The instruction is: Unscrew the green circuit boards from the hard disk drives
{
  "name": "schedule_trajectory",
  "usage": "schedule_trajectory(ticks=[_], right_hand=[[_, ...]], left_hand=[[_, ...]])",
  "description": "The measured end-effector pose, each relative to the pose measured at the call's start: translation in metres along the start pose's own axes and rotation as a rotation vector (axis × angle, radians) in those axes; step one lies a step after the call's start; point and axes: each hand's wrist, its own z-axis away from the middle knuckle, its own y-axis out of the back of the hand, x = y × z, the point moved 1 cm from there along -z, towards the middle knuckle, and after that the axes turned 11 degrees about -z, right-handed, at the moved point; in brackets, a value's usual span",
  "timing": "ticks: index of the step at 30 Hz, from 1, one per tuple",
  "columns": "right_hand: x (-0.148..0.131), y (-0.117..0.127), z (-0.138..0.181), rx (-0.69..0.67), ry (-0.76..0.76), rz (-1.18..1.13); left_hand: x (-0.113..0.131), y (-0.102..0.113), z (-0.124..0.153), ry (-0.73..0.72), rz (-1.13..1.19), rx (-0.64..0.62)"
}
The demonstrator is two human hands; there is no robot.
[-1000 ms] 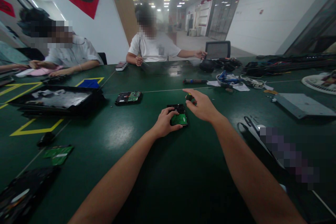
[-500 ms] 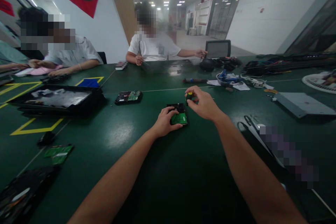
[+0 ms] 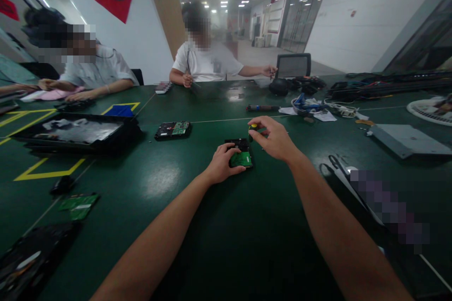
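Since the frame a second ago, the right hand (image 3: 272,137) is drawing its forefinger back in, so that the finger is now curling by the top of a short yellow-topped handle (image 3: 254,126) rather than pointing out past it. Thumb and fingers are pinching this handle closely, just beside the upper right corner of a black hard drive (image 3: 246,145) that is lying at the centre of the frame; whether the tool's tip is touching the drive, I cannot tell. Meanwhile the left hand (image 3: 222,162) is keeping its place, half open, its thumb and fingers straddling the drive and holding it on the green table (image 3: 268,244), while a green circuit board (image 3: 242,160) on the drive is showing between them. Left of centre, a second drive (image 3: 173,130) is lying well apart from the hands. Near the left edge, a black tray (image 3: 134,129) is carrying pale scraps, and in the lower left a loose green board (image 3: 79,204) is lying near a dark casing (image 3: 38,251). Toward the right edge, a flat grey metal box (image 3: 409,141) is resting on the table. Two people in pale tops are sitting in the upper left and upper centre.
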Motion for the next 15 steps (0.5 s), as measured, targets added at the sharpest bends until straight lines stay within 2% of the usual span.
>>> schedule_trajectory(ticks=[15], right_hand=[[0.0042, 0.001, -0.0008, -0.002, -0.007, -0.001]], left_hand=[[-0.0033, -0.0039, -0.0007, -0.013, -0.019, 0.022]])
